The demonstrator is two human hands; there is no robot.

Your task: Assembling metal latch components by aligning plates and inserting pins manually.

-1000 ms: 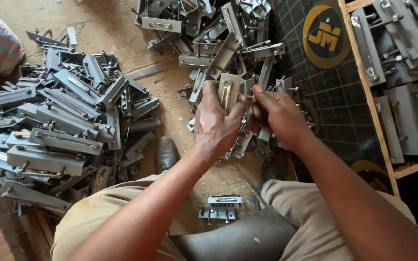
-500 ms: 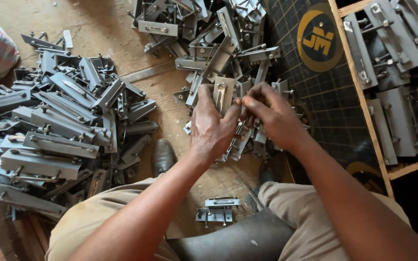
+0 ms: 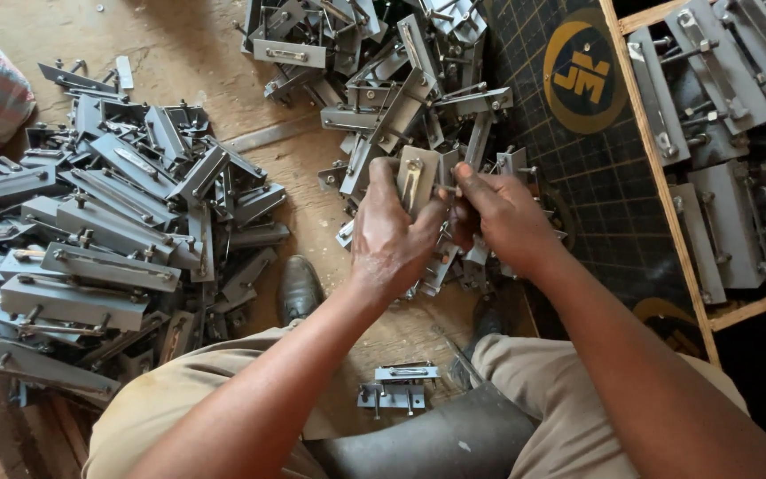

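At the centre of the frame, the left hand [image 3: 389, 232] is gripping a small metal latch [image 3: 416, 180] while the right hand [image 3: 500, 213] is pinching its edge, with a sorted stack [image 3: 99, 239] lying left and a loose pile [image 3: 383, 80] waiting above.

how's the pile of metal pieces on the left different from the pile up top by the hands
The left pile spreads wide, its long flat plates lying mostly level. The top pile is tighter, with shorter pieces jumbled at steep angles. The left pile lies wholly on the bare wooden floor; the top pile's right edge reaches the dark gridded mat. The left hand and right hand work a metal piece over the top pile's near edge, away from the left pile. Both are grey metal with bolts.
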